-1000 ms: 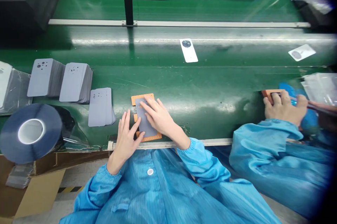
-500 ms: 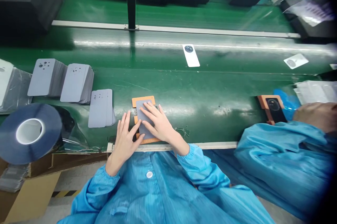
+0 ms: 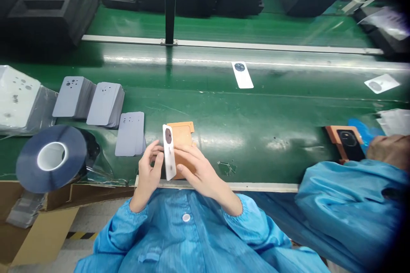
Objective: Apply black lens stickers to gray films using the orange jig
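White panel: one piece, dark oval near its far end; stood up on its long edge, tilted, between the two hands, over the left part of the orange fixture.
Left hand: fingers curled, thumb close to the panel's left side; I cannot tell whether it grips.
Right hand: at the panel's right side, fingers reaching to it, thumb apart from them; whether it grips, I cannot tell.
Orange fixture: on the green surface, near edge, partly hidden by the right hand.
Low grey stack: sheets with cut-outs, slightly fanned, left of the left hand.
Tall grey stacks: two, side by side, farther left.
Film roll: dark blue, white core, near left.
Wrapped white stack: left end, beyond the roll.
Loose white piece: flat, far side, right of centre.
Co-worker's hand: far right, blurred, beside a black panel in a second orange fixture.
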A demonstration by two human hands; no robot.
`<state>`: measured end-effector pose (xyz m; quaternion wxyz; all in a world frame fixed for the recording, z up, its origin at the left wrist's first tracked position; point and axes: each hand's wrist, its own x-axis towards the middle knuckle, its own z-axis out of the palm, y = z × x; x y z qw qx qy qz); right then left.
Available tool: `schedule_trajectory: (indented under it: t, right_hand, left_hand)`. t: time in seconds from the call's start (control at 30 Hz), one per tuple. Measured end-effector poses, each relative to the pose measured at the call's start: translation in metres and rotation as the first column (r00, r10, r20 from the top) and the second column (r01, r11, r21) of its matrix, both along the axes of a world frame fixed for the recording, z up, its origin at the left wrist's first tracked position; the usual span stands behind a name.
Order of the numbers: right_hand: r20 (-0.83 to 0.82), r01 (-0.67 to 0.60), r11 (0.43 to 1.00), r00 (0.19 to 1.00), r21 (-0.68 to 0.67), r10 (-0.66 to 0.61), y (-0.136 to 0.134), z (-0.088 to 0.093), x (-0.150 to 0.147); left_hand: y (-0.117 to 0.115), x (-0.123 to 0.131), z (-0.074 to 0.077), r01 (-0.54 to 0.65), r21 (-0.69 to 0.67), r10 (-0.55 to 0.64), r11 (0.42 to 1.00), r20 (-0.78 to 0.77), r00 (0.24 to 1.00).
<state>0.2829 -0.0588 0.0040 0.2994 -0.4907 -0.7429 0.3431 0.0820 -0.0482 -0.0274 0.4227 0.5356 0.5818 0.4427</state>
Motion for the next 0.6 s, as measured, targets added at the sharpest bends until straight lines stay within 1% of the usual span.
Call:
schedule_trajectory:
  t: [0.07, 0.1, 0.2, 0.27, 0.33, 0.43, 0.5, 0.53, 0.6]
  right_hand:
    - [-0.023, 0.025, 0.999, 0.999, -0.042, -0.026, 0.002, 0.000, -0.003]
    - [-0.026, 0.049, 0.996, 0.998, -0.068, -0.051, 0.002, -0.002, -0.004]
    - [-0.045, 0.103, 0.983, 0.993, -0.151, -0.111, 0.004, -0.009, -0.007]
    - [-0.083, 0.118, 0.968, 0.987, -0.222, -0.139, 0.005, -0.015, -0.010]
    - [-0.173, 0.087, 0.944, 0.974, -0.317, -0.148, 0.005, -0.019, -0.014]
    - [-0.349, 0.001, 0.901, 0.922, -0.434, -0.169, 0.014, -0.026, -0.021]
    - [-0.419, -0.032, 0.883, 0.888, -0.468, -0.190, 0.033, -0.030, -0.023]
    - [-0.438, -0.036, 0.877, 0.876, -0.479, -0.203, 0.047, -0.032, -0.023]
    - [-0.434, -0.007, 0.870, 0.868, -0.493, -0.240, 0.089, -0.034, -0.022]
  left_hand:
    - [0.004, -0.001, 0.001, -0.030, -0.123, 0.042, 0.992, 0.094, 0.995]
    - [0.006, -0.002, 0.002, -0.040, -0.158, 0.060, 0.987, 0.126, 0.990]
    - [0.009, -0.004, 0.002, -0.070, -0.200, 0.111, 0.977, 0.201, 0.973]
    - [0.009, -0.005, 0.003, -0.092, -0.208, 0.140, 0.974, 0.231, 0.963]
    - [0.010, -0.007, 0.002, -0.121, -0.207, 0.172, 0.971, 0.249, 0.953]
    - [0.013, -0.013, 0.000, -0.153, -0.188, 0.202, 0.970, 0.281, 0.938]
    - [0.014, -0.018, -0.001, -0.171, -0.149, 0.208, 0.974, 0.283, 0.936]
    - [0.013, -0.022, 0.000, -0.188, -0.124, 0.216, 0.974, 0.270, 0.938]
    - [0.009, -0.032, 0.005, -0.235, -0.069, 0.245, 0.969, 0.226, 0.943]
